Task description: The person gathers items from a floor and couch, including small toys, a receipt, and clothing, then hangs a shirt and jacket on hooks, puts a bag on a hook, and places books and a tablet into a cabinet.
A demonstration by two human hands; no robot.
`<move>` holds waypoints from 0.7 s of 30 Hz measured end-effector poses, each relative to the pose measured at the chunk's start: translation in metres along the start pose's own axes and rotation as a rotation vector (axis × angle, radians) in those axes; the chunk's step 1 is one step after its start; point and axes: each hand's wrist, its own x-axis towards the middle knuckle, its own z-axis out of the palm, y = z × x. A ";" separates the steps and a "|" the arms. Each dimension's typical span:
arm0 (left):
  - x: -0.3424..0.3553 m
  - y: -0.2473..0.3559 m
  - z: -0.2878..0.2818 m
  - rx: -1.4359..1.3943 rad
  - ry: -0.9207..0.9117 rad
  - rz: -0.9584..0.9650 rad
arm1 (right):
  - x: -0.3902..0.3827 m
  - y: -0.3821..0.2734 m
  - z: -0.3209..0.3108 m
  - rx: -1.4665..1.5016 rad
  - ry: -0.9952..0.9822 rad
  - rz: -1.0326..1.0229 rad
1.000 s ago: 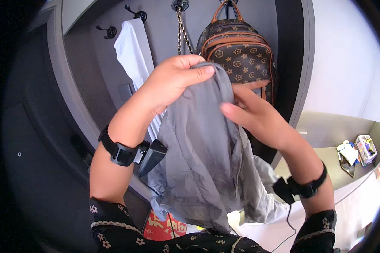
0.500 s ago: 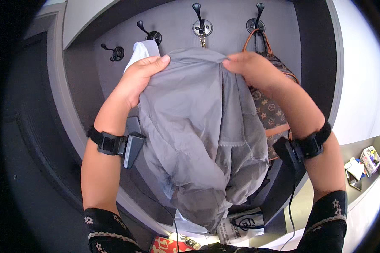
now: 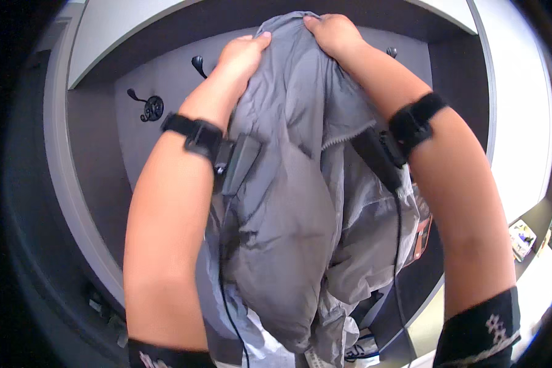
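Note:
A thin grey jacket with a zip hangs down in front of me, held up by its top edge. My left hand is closed on the upper left of that edge, thumb on the near side. Close beside it, my right hand pinches the top edge a little higher. Both arms are raised and stretched forward. The fabric hides the middle of the hook wall, and whether it touches a hook there I cannot tell.
Black hooks show at the left, behind my left wrist and past my right arm. A patterned brown bag peeks out behind the jacket. Dark side walls frame the niche. Cables run down from both wrist straps.
Both hands have lifted the jacket higher and drawn closer together, bunching its top. It now covers the middle hook and most of the bag.

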 end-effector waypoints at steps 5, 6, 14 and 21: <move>0.023 -0.016 -0.018 0.450 -0.059 -0.055 | -0.018 -0.022 0.015 -0.467 -0.205 -0.019; 0.010 -0.015 -0.015 0.659 -0.169 -0.102 | -0.032 -0.022 0.009 -0.411 -0.329 0.024; -0.115 -0.005 -0.020 0.195 -0.185 0.099 | -0.176 -0.037 -0.030 -0.254 -0.518 -0.169; -0.290 -0.047 0.016 0.731 -0.526 0.343 | -0.405 -0.002 0.019 -0.244 -1.004 -0.231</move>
